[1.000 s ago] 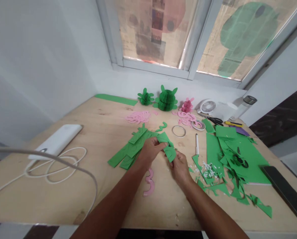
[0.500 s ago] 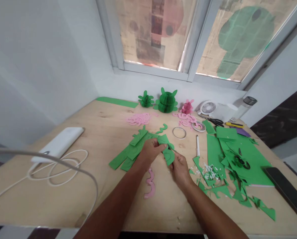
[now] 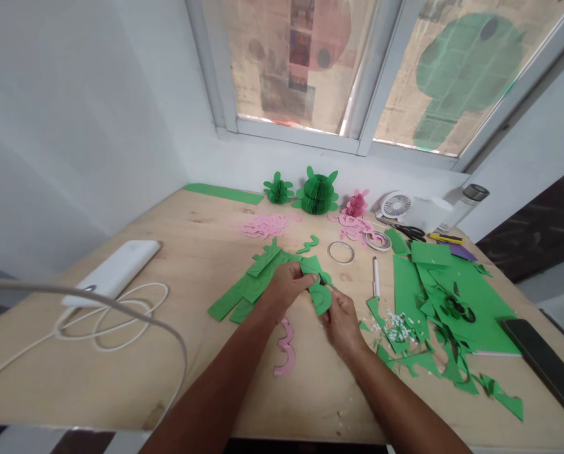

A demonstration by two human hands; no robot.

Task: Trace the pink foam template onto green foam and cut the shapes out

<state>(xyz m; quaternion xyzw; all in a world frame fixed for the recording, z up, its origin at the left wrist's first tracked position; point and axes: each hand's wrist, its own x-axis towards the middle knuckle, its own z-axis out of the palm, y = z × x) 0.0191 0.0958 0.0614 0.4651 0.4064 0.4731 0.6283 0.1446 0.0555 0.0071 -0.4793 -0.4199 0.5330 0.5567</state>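
Observation:
Between my two hands is a piece of green paper point(image 3: 320, 297) with rounded, partly cut edges and a drawn curve. My left hand point(image 3: 289, 285) pinches its upper left part. Lower down, my right hand point(image 3: 342, 315) is closed at the paper's right edge; whether its fingers also hold a tool is hidden. Beside my left hand lie several overlapping green paper strips point(image 3: 237, 293), some with drawn curves. A pink wavy paper cutout point(image 3: 286, 353) rests on the table below my hands. Beyond them lies a small green wavy cutout point(image 3: 309, 244).
Green sheets point(image 3: 490, 309), scraps point(image 3: 417, 362) and black-handled scissors point(image 3: 458, 309) lie at right, near a phone point(image 3: 544, 362) and white pen point(image 3: 376, 277). Paper figures point(image 3: 317, 194), pink cutouts point(image 3: 265, 226) and a small fan point(image 3: 395, 205) line the back. A power bank point(image 3: 116, 271) and cable point(image 3: 161, 315) occupy the left.

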